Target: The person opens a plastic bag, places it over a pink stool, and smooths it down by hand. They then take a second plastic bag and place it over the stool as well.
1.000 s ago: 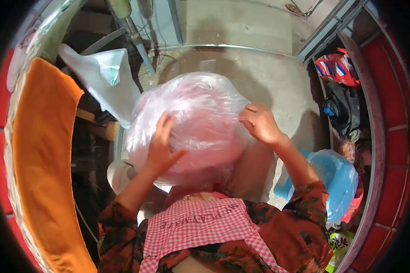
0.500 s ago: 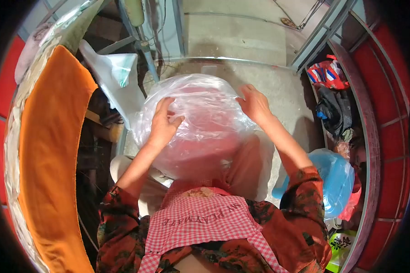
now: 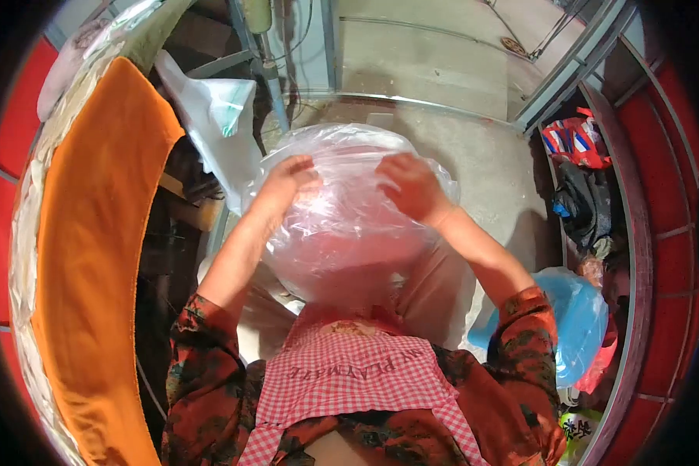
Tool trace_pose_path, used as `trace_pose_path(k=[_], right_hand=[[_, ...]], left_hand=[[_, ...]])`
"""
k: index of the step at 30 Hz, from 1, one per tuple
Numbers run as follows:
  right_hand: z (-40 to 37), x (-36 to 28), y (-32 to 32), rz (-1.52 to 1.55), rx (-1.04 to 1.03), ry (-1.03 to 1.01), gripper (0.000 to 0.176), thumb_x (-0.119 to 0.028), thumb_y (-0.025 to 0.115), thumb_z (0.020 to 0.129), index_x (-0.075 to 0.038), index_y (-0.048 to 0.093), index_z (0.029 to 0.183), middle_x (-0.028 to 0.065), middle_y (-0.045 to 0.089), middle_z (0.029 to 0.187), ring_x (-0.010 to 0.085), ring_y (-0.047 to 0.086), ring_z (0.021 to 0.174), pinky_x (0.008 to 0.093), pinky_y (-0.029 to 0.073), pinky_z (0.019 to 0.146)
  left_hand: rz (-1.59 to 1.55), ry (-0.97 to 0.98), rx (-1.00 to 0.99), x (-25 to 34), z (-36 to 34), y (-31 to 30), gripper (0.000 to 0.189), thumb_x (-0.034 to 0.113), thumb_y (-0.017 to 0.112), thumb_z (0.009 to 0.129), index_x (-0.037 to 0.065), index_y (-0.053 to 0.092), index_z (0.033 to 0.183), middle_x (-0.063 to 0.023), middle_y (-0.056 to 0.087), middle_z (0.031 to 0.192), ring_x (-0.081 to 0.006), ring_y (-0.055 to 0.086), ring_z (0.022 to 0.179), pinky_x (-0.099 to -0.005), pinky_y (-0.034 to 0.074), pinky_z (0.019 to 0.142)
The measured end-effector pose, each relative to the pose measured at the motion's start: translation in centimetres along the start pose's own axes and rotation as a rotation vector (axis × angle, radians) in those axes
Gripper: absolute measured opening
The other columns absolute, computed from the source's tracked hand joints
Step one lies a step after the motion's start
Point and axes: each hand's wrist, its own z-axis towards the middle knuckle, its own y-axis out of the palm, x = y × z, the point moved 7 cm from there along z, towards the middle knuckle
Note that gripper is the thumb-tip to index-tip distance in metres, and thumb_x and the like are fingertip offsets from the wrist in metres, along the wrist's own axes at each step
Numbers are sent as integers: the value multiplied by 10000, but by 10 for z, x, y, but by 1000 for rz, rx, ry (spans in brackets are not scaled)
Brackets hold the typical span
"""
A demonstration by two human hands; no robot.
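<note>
A large round bundle in clear plastic (image 3: 349, 217), pinkish-red underneath, sits between my knees; what lies under the film cannot be made out. On its upper left side rests my left hand (image 3: 286, 186), with fingers loosely bent and a little apart on the film. My right hand (image 3: 415, 188) is over the upper right part, fingers apart and slightly smeared by motion. Neither hand shows a fold of plastic gripped in it. Wrinkles and bright glare run across the wrap between the hands.
An orange cloth (image 3: 101, 272) hangs over the padded edge at left, beside a white plastic sheet (image 3: 217, 116). At right, a shelf holds a red bag (image 3: 576, 140) and a dark bundle (image 3: 582, 202). A blue plastic-wrapped item (image 3: 575, 326) stands near my right elbow.
My right hand has moved inward from the bundle's right edge onto its top. My left hand stays on the left side, its fingers now turned more to the right. The view has shifted slightly.
</note>
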Motion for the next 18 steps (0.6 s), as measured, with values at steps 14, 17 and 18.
trace_pose_path(k=[14, 17, 18], right_hand=[[-28, 5, 58, 59, -256, 0, 453, -240, 626, 869, -114, 542, 1296, 115, 492, 1385, 342, 531, 1172, 434, 439, 954], [-19, 1, 57, 94, -317, 25, 450, -207, 620, 871, -113, 538, 1303, 106, 480, 1398, 324, 504, 1218, 416, 440, 967], [-16, 3, 58, 88, -320, 31, 459, -200, 624, 867, -110, 535, 1308, 106, 475, 1403, 323, 491, 1234, 418, 435, 977]], left_hand=[[789, 83, 37, -37, 133, -106, 383, 300, 497, 915, 24, 636, 1141, -157, 654, 1127, -322, 603, 1065, -377, 469, 933], [369, -99, 38, -70, 134, -114, 422, 354, 468, 944, 14, 646, 1119, -131, 665, 1113, -273, 625, 1009, -378, 478, 911], [405, -15, 64, -76, 130, -116, 406, 332, 499, 940, -1, 635, 1127, -130, 660, 1124, -263, 623, 1002, -374, 473, 919]])
